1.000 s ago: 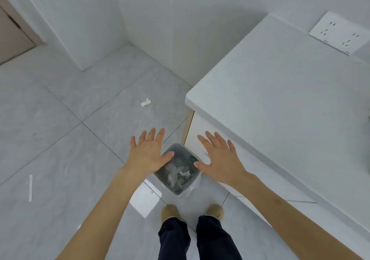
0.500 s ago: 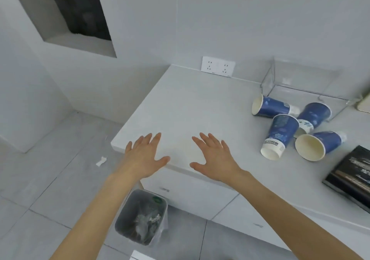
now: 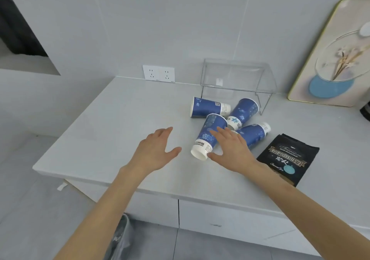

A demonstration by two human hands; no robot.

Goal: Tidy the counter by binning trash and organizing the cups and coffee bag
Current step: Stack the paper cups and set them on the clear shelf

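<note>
Far left there's a dark recess in the wall w/ a pale ledge, and low down at the near edge the rim of the bin (image 3: pixel 122 237) peeks out beside my left forearm, on the floor under the counter (image 3: pixel 112 123). A small scrap of white paper (image 3: pixel 62 185) lies on the floor just by the counter's left corner. My left hand (image 3: pixel 154 151) hovers over bare counter, fingers spread, thumb out to the right, holding nothing. On the far wall sits a double socket plate (image 3: pixel 158 73). Right of my left hand is the cup pile: four blue paper cups, all tipped on their sides. The nearest cup (image 3: pixel 208 137) points its white mouth toward me, between my two hands; its rim is just beside my right thumb, can't tell if they're touching. The far-left cup (image 3: pixel 208 107) lies crosswise w/ its mouth to the left. Another cup (image 3: pixel 243 112) slants w/ its base toward the pile's middle, and the fourth cup (image 3: pixel 255 134) lies partly hidden behind my right hand (image 3: pixel 233 149), which is flat and spread open over the pile, gripping nothing. Behind the cups stands a clear acrylic stand (image 3: pixel 238 79), near the wall. Right of my right hand the black coffee bag (image 3: pixel 288 157) lies flat, near the counter's front edge, close to the fourth cup but apart. Far right, a framed picture (image 3: pixel 332 59) leans against the wall.
</note>
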